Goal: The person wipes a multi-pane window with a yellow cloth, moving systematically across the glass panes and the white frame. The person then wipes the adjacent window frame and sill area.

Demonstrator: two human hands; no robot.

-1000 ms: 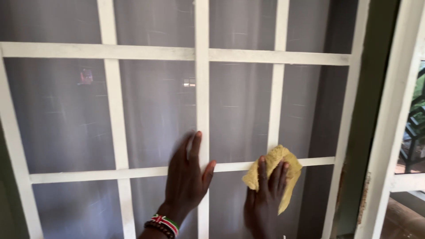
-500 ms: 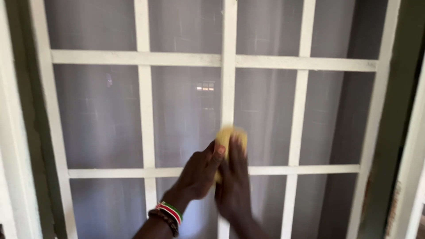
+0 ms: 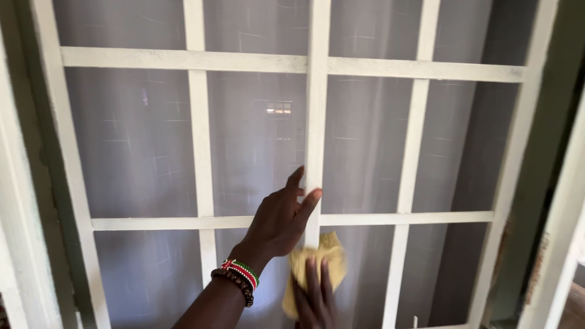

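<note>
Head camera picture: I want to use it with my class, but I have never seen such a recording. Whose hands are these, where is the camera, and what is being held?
The camera sits on a person's head and looks at their own two bare hands. In front is a window with white bars and a pale curtain behind the glass. The left hand, with beaded bracelets on its wrist, rests against the middle upright bar. The right hand, lower down, presses a yellow cloth flat against the window with spread fingers.
</note>
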